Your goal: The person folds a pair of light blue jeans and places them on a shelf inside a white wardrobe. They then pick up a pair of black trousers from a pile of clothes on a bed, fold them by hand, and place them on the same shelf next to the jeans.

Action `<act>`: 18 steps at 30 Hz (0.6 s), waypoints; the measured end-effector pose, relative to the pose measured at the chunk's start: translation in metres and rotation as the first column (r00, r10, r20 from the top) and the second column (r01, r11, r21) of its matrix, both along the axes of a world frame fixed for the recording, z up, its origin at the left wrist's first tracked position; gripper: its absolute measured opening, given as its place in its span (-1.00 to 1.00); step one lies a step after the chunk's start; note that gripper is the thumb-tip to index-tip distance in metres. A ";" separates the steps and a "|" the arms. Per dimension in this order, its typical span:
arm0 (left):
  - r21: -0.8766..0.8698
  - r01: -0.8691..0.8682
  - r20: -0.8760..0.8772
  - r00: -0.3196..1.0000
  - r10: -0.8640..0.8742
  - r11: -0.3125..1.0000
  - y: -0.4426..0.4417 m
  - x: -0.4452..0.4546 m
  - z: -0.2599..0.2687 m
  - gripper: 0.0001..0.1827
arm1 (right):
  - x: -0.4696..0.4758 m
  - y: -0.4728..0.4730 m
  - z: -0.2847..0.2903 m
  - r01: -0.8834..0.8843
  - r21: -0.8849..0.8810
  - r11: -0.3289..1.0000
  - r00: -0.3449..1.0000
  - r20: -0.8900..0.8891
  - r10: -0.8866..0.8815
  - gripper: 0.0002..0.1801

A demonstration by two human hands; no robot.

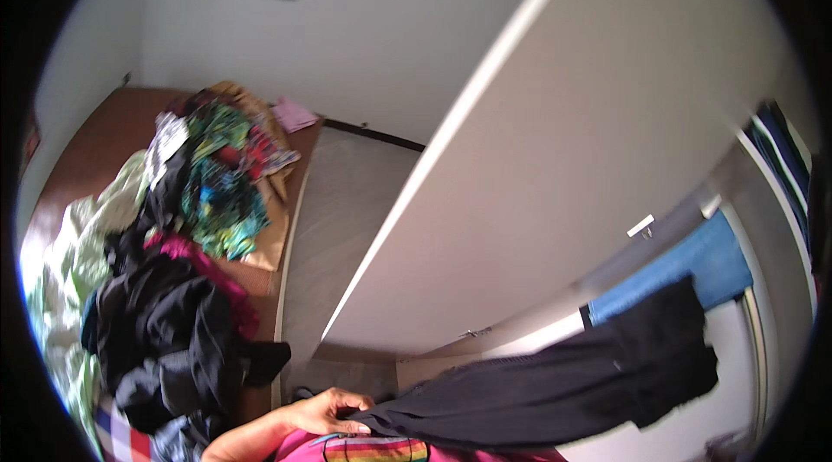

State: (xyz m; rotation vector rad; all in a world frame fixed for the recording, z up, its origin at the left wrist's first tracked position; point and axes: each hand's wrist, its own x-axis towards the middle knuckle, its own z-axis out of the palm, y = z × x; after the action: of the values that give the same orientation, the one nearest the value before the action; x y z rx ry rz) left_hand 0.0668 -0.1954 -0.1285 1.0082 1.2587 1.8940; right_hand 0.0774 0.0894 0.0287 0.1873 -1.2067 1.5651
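My left hand (325,412) comes in from the bottom edge and pinches one end of a black cloth garment (539,390) between thumb and fingers. The garment stretches away to the right, in front of an open wardrobe. Its far end hangs with an uneven edge, overlapping some folded blue denim (695,267) on a shelf. My right hand is out of view; the black cloth may hide it. Just below the held end, a striped multicoloured patch of fabric (377,450) shows against the pink clothing I wear.
A large open wardrobe door (552,156) slants across the right half. More folded clothes (783,163) sit on a shelf at the far right. On the left, a brown bed (97,143) bears heaped patterned garments (224,182), dark clothes (169,325) and pale green cloth (78,254). Grey floor (344,195) lies between.
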 end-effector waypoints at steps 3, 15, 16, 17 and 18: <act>0.003 0.163 0.190 0.969 -0.160 0.987 0.012 -0.007 -0.007 -0.67 | 0.021 0.005 -0.016 0.043 -0.085 0.995 0.996 0.081 -0.036 -0.56; -0.352 0.347 0.089 0.937 -0.338 0.869 0.011 -0.037 0.047 -0.64 | 0.100 -0.004 -0.039 0.296 -0.250 0.922 0.953 0.136 -0.269 -0.55; -0.327 0.360 0.041 0.929 -0.368 0.874 0.010 -0.039 0.040 -0.66 | 0.103 -0.007 -0.039 0.302 -0.253 0.919 0.952 0.128 -0.277 -0.55; -0.301 0.378 -0.007 0.917 -0.399 0.875 0.012 -0.043 0.021 -0.67 | 0.106 -0.009 -0.038 0.307 -0.257 0.916 0.951 0.122 -0.284 -0.55; -0.269 0.403 -0.056 0.900 -0.432 0.875 0.019 -0.048 -0.004 -0.67 | 0.110 -0.011 -0.036 0.319 -0.254 0.913 0.947 0.115 -0.299 -0.55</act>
State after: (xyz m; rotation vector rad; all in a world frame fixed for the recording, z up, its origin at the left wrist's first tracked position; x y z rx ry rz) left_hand 0.0186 -0.1767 -0.1322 1.1558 1.1912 1.3249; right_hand 0.1874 0.0788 -0.0069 -0.2333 -1.0087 1.4448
